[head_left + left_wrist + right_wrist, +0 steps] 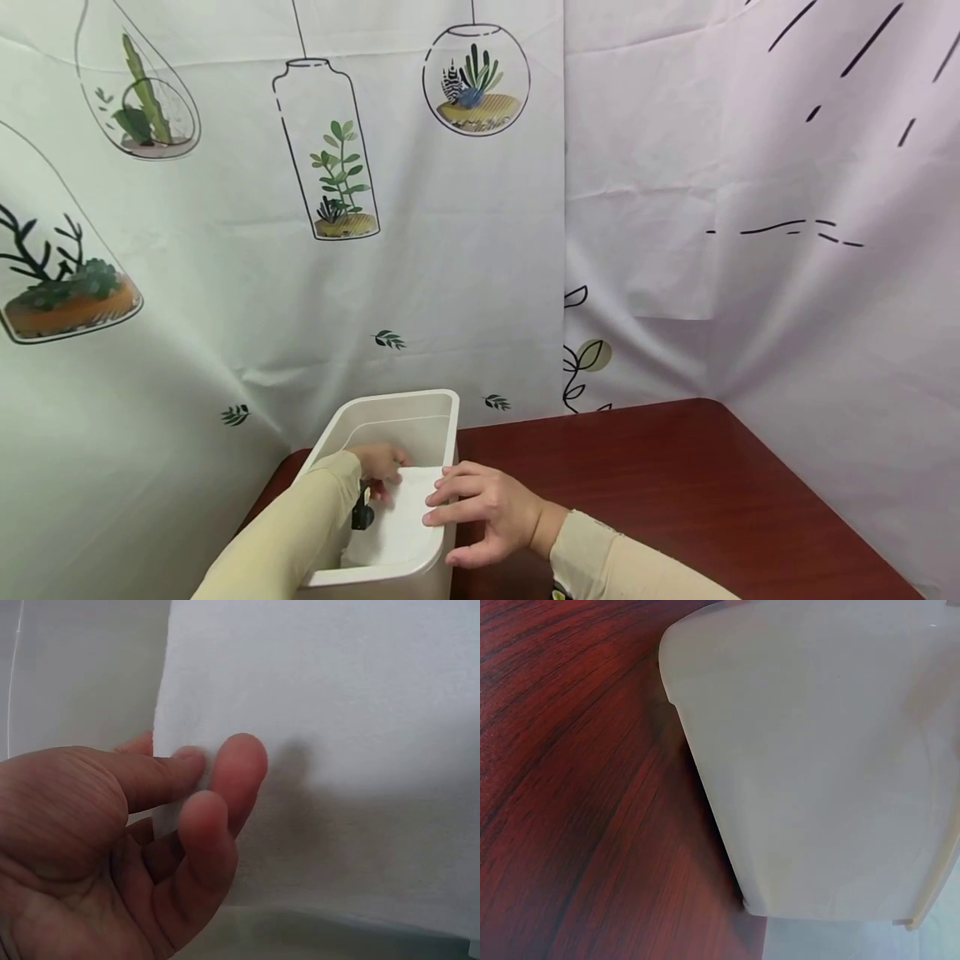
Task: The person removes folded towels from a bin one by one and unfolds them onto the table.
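While the white cloth (pixel 401 512) lies inside the white bin (pixel 420 410) on the tabletop (pixel 675 483), its edge is pinched by the left hand (pixel 382 462); the right hand (pixel 487 508), fingers spread, is rested on the bin's rim.

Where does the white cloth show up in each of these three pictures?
Head: white cloth lies low in the middle, inside the white bin.
Left wrist: it fills the upper right, pinched by the left hand.
Right wrist: not in view.
Shared landmark: the bin, whose outer wall fills the right wrist view.
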Motion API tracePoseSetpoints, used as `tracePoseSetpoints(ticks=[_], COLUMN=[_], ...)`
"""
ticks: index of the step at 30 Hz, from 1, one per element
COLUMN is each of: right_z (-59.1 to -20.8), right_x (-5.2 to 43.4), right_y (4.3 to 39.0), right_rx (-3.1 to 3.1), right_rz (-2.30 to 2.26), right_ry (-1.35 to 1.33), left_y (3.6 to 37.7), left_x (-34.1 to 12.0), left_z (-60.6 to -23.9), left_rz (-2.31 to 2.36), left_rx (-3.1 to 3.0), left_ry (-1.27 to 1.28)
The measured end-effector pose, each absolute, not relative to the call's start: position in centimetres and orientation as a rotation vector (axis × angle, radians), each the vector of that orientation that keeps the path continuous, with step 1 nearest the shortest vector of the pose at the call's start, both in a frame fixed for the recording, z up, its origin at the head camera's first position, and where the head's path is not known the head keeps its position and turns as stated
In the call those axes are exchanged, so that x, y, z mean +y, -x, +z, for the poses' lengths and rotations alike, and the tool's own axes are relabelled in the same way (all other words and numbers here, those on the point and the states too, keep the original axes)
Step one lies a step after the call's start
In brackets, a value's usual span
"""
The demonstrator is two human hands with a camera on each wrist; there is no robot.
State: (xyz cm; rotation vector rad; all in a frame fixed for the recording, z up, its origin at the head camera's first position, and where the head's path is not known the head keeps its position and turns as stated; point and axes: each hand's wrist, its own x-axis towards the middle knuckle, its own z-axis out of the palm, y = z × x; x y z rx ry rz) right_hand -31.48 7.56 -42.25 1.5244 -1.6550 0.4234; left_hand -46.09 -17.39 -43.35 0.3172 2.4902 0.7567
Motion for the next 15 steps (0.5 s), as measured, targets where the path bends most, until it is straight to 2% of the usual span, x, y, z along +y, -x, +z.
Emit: tracePoseSetpoints(ticks=[15], right_z=[-42.29], right_x=[7.54], right_y=[31.56], right_rx=[-1.647], right_rz=[0.396], right_ry=[-1.523], left_y=[46.40], left_x=[-17.78], left_z=[-43.01], left_rz=[0.813], left_rx=[2.455], left_ry=[-0.317])
